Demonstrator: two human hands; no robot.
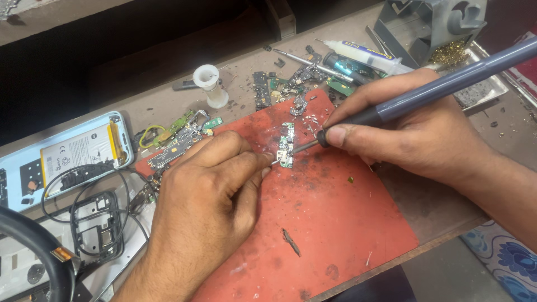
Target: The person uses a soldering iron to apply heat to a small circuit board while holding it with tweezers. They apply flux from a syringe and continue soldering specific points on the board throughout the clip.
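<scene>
Both hands meet over a small green circuit board (pixel 287 145) near the top middle of a red work mat (pixel 313 223), seen from the head camera looking down. That board is a narrow strip with silver parts on it; its long axis runs away from the viewer, nearly straight up the frame, and it lies flat on the mat.

On the near side, the left hand (pixel 207 196) is curled closed, thumb and forefinger pinched on a thin strand of solder wire (pixel 275 161) whose end touches the lower edge of the board. Opposite it, the right hand (pixel 414 134) is closed in a pen grip around a soldering iron (pixel 425 95). The iron has a long, smooth, grey-blue handle slanting up to the right corner and a thin metal tip pointing left and slightly down, meeting the board beside the wire.

Scorch marks, dark specks and bits of debris cover the matte, rubbery mat. It sits on a worn brown bench (pixel 168 100).

Beyond the mat lie loose green and black board fragments (pixel 296 78), a white plastic spool (pixel 210 84) standing upright, and a clear syringe tube (pixel 363 55) lying on its side. At far left an opened phone with its battery showing (pixel 72 154) lies flat, with a black wire (pixel 84 179) looping over it and an empty dark phone frame (pixel 95 229) just below.
</scene>
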